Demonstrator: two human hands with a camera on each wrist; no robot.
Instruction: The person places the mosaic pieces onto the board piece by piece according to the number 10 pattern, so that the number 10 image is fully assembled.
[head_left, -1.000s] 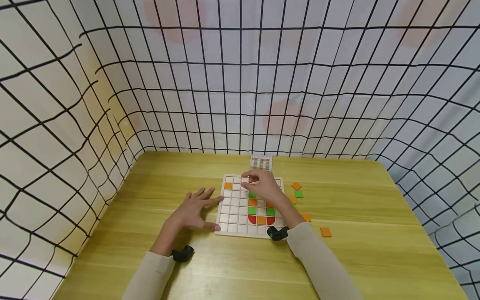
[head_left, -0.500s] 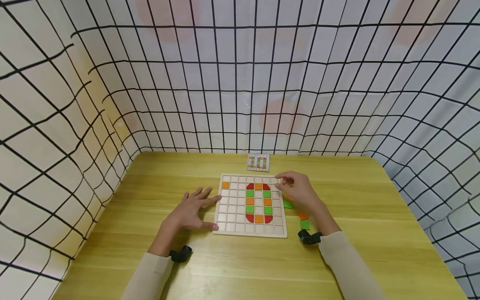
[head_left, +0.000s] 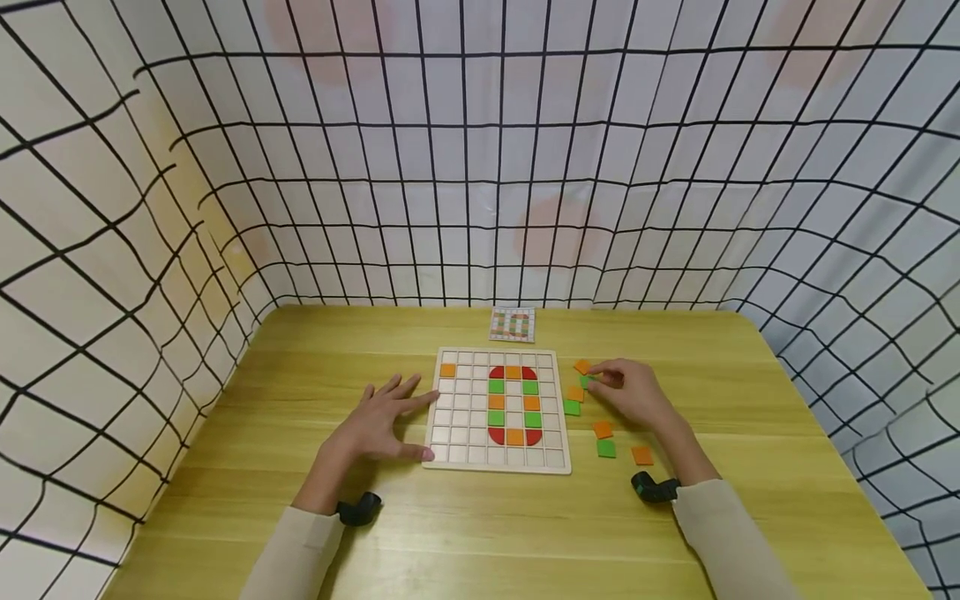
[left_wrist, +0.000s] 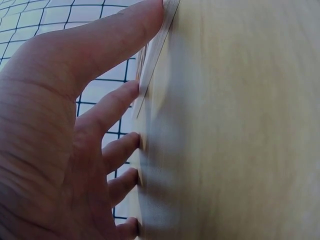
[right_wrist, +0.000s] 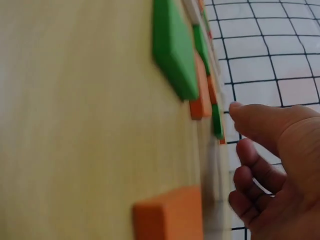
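Against board (head_left: 477, 410), left hand (head_left: 380, 422) splayed; right hand (head_left: 632, 392) half-curled beside green tile (head_left: 584, 382).

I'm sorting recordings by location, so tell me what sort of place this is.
Probably a makeshift recording booth: a black-gridded white backdrop encloses the wood-grained table at the back and both sides, and small black devices sit at the person's wrists.

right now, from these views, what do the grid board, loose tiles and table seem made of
Grid board: probably wood, smooth and pale, judging by its beige colour.
Loose tiles: matte painted wood or plastic; the right wrist view shows colour covering their thick sides, so either fits.
Table: wood or wood-look laminate with a slight sheen, given the long grain streaks.
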